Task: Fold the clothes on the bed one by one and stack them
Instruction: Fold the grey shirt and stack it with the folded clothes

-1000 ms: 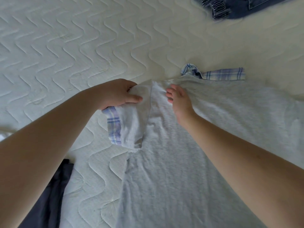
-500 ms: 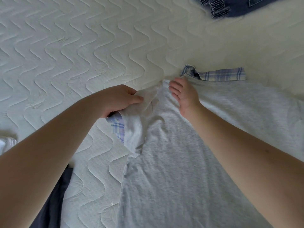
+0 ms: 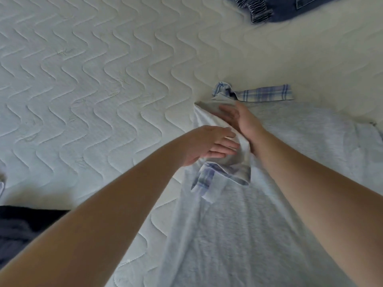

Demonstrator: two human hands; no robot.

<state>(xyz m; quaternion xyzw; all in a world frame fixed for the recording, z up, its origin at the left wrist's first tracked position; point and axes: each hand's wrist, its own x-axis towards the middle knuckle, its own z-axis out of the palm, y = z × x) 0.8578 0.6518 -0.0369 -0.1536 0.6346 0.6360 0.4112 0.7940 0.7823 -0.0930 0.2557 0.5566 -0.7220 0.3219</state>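
The grey shirt (image 3: pixel 259 235) lies flat on the bed (image 3: pixel 93 79), spread from under both forearms out to the far side of the hands. The left hand (image 3: pixel 209 145) is released, its fingers straight and lying on the sleeve (image 3: pixel 226 166) that is turned in over the shirt body. The right hand (image 3: pixel 242 123) is open too, palm edge pressed along the shoulder line just beyond the left fingertips, with a ridge of cloth standing between the two hands.

The risk, as I judge it, sits in that ridge. The sleeve is bunched rather than flat, its plaid cuff (image 3: pixel 204 179) twisted below the left hand; if the hands lift now, the soft knit may spring back or leave a lump that makes the folded shirt lopsided on a stack. Pushing too hard toward the right hand could drag the whole shoulder off line, since the quilted cover offers little grip.

The shirt looks like a limp, slightly fuzzy jersey that creases easily. The plaid collar (image 3: pixel 263 94), beyond the right fingertips, seems a crisper woven cloth. The bed cover is padded, stitched in wavy lines. Denim (image 3: pixel 279 7) lies far beyond the hands, and a dark garment (image 3: pixel 18 230) lies near the left elbow.
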